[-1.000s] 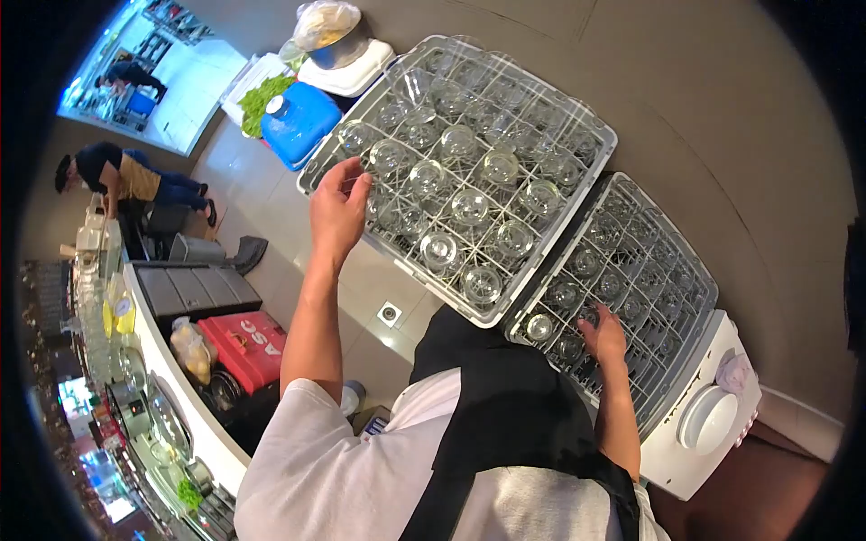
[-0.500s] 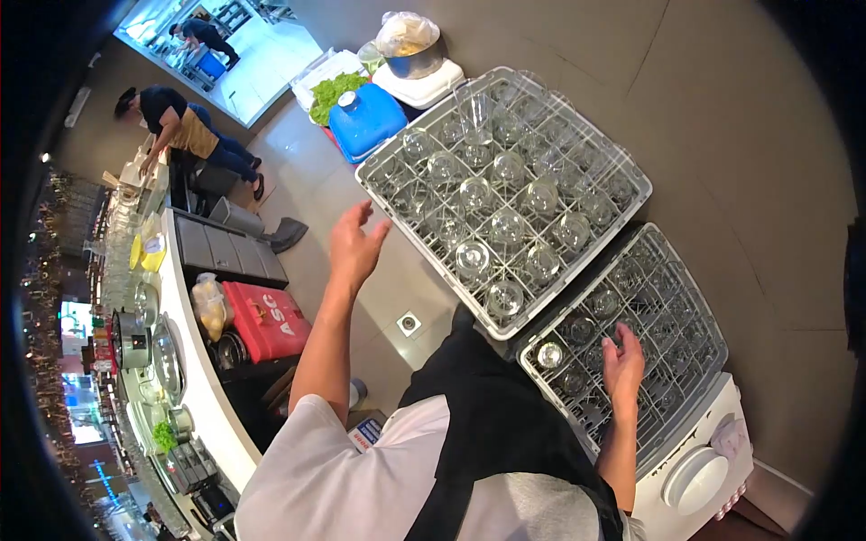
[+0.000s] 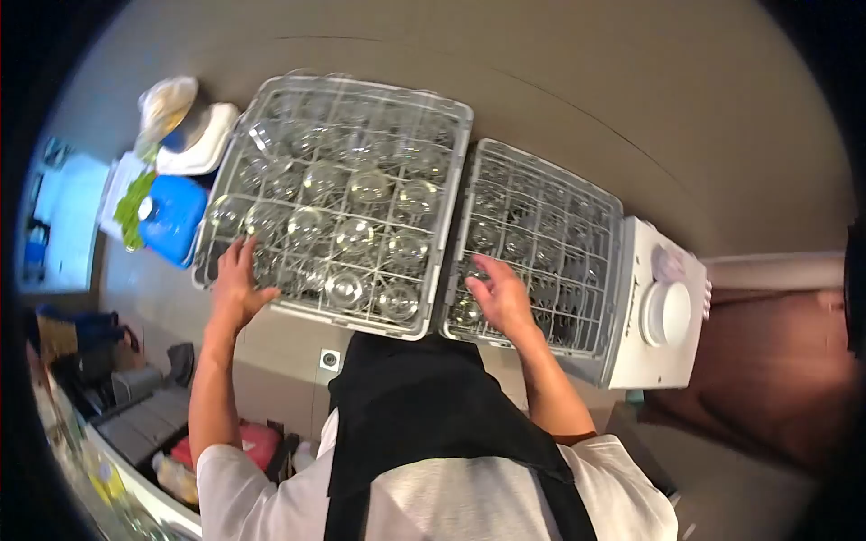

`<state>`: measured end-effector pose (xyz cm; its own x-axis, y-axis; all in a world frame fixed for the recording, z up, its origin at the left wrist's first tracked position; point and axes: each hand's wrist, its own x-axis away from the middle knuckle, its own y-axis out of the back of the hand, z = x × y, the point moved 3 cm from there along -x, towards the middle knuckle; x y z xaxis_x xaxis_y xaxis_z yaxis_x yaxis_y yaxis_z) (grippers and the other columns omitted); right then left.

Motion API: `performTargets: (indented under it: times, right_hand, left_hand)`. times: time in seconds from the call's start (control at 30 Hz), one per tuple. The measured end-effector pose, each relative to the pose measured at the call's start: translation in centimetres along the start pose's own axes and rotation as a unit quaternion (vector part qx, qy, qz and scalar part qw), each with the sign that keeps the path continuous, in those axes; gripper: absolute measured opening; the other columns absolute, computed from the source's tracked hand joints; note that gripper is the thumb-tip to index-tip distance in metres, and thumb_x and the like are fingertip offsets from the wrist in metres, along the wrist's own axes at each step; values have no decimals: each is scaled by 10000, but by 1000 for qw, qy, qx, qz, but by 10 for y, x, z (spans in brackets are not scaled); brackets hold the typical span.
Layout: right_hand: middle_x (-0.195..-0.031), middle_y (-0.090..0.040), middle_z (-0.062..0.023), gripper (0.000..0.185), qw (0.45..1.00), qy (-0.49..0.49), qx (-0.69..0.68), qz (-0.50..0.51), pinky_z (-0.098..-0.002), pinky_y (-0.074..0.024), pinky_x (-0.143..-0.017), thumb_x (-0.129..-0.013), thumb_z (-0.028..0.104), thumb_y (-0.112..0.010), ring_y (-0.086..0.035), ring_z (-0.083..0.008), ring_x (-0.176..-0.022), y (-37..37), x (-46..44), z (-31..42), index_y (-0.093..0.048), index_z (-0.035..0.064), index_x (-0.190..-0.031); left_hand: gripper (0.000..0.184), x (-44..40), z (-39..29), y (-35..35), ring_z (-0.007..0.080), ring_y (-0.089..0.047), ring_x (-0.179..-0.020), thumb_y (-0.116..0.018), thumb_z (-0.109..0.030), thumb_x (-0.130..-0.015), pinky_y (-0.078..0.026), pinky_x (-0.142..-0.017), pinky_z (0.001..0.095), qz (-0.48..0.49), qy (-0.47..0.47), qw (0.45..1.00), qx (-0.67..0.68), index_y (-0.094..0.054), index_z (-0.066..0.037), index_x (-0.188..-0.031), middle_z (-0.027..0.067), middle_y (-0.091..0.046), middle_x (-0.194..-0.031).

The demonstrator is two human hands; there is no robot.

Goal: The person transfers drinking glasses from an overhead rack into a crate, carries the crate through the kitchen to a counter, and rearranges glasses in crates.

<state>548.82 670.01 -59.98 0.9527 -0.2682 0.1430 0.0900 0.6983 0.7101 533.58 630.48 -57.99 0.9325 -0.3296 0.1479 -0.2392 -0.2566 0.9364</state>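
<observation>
Two grey racks with grid compartments stand side by side in front of me. In the larger left rack (image 3: 442,216), upturned clear glasses (image 3: 355,236) fill many compartments, and one glass (image 3: 262,140) lies tilted on top. My left hand (image 3: 236,287) is over that rack's front left corner, fingers extended and thumb apart, with nothing visible in it. The right rack (image 3: 606,288) also has glasses (image 3: 483,236) in its compartments. Above its front left part is my right hand (image 3: 502,298), thumb and fingers apart near a glass (image 3: 466,311); I see nothing held.
Left of the racks are a blue container (image 3: 173,216), green leaves (image 3: 133,207) and a white lidded box (image 3: 203,144). On the right, a white surface (image 3: 631,334) carries stacked white plates (image 3: 669,314). Behind me at lower left are a red box (image 3: 257,444) and a counter.
My view has turned, so both racks now lie squarely ahead. My left hand has come from beside the left rack to over its front corner. The right hand remains over the right rack.
</observation>
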Motion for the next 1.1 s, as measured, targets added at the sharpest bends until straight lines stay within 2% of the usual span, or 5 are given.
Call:
performTargets:
  times: [0.3,0.5,0.67,0.8,1.1]
  right_hand:
    - [-1046,-593,-195,389,999,-28,6,-18,-428,-478,-793,-838,220,-623,-599,-358,-898,-12,24,-13,-550,75,-1192]
    - [-1012,-585,-199,393,998,-60,-16,-26,-427,-475,-769,-838,212,-619,-591,-368,-877,17,36,-30,-542,69,-1195]
    - [-1032,-619,-168,378,995,-78,-10,-56,-400,-489,-781,-827,180,-630,-610,-332,-877,35,51,-57,-557,68,-1181]
    - [-1121,-577,-196,401,993,-62,-40,-89,-418,-464,-841,-836,217,-614,-577,-366,-988,41,66,-88,-537,57,-1196]
    - [-1142,-587,-179,394,972,-147,-86,-164,-396,-458,-881,-813,213,-629,-567,-355,-1038,62,116,-159,-575,49,-1167]
  left_hand:
    - [800,-6,-11,6,378,-444,-1096,-783,-114,-561,-425,-924,439,7,-11,998,-55,-407,-79,-1267,169,-444,-1226]
    - [755,10,-47,69,365,-441,-1107,-770,-95,-570,-400,-955,425,16,14,995,-94,-419,-52,-1237,167,-460,-1190]
    - [710,39,-98,146,369,-447,-1124,-733,-36,-580,-381,-966,416,-77,-21,990,-115,-425,-33,-1220,174,-478,-1178]
    - [732,52,-157,187,278,-491,-1118,-701,-5,-573,-445,-751,343,-102,-25,991,-87,-423,-64,-1248,96,-476,-1235]
    - [720,4,-343,108,273,-491,-1133,-768,-127,-577,-485,-817,367,-11,-288,957,32,-458,-72,-1224,117,-476,-1237]
